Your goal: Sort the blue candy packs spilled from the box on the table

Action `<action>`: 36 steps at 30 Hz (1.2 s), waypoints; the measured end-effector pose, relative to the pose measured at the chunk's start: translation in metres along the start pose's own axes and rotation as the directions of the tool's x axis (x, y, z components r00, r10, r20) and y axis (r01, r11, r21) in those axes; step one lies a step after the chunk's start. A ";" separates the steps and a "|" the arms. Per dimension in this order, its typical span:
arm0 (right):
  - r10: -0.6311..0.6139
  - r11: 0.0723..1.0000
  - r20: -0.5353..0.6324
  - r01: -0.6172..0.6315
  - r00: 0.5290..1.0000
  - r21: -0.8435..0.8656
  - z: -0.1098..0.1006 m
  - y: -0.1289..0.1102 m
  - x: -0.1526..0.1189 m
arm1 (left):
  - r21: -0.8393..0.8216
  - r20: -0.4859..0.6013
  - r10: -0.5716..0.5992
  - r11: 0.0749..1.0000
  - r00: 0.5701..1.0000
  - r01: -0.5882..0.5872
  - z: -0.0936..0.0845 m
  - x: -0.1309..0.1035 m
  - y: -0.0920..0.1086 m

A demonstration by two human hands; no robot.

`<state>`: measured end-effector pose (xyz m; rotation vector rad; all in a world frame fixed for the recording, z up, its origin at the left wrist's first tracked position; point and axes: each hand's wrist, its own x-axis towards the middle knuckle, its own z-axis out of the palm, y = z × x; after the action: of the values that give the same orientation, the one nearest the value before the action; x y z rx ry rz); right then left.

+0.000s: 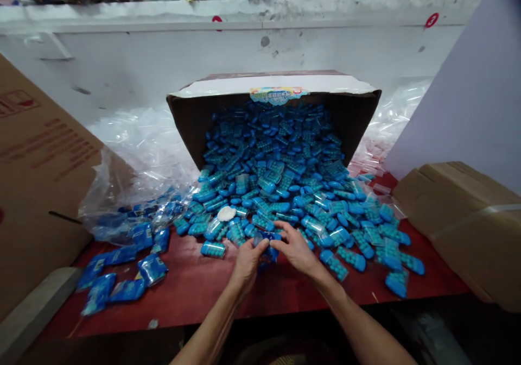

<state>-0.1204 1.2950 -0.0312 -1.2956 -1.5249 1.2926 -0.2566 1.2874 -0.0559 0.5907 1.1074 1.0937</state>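
Observation:
My left hand (247,260) and my right hand (296,247) meet in the middle, above the front of the red table. Both have their fingers closed on a small blue packet (268,241), partly hidden behind the fingers. Just beyond them, a large heap of blue clear-fronted plastic cases (277,177) with rows of turquoise balls inside spills from a tipped carton (185,128). A white round piece (226,213) lies on the heap's near edge. To the left lie several blue packets (152,270), flat on the table.
Clear plastic bags (138,137) pile up behind the left packets. A tall brown box (36,164) stands at left beside a grey bar (44,305). At right sits a brown carton (464,229) near a white panel (472,93). A white ledge (163,17) runs behind the red table (183,294).

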 end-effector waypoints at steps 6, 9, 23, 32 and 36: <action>0.060 0.981 -0.052 -0.049 0.997 0.188 0.013 0.009 0.005 | 0.046 0.008 0.028 0.999 1.000 -0.028 0.000 0.004 -0.002; -0.039 0.999 -0.159 0.042 0.986 0.017 0.015 0.008 0.002 | 0.015 0.033 0.036 0.999 0.999 -0.036 0.002 0.002 -0.001; -0.050 0.593 -0.003 0.027 0.999 -0.805 -0.012 0.010 0.002 | -0.115 0.087 -0.215 0.968 0.973 0.224 -0.006 -0.010 0.006; -0.002 0.700 0.023 0.017 1.000 -0.714 -0.030 0.009 0.007 | -0.182 0.043 -0.244 0.952 0.969 0.248 -0.021 -0.013 0.002; 0.000 0.954 0.090 0.027 0.996 -0.298 -0.047 -0.006 -0.010 | -0.173 0.023 -0.233 0.957 0.972 0.233 -0.022 -0.009 0.000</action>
<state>-0.0744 1.2962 -0.0147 -1.4263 -1.8446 1.1542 -0.2772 1.2764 -0.0606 0.3132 1.0375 0.9721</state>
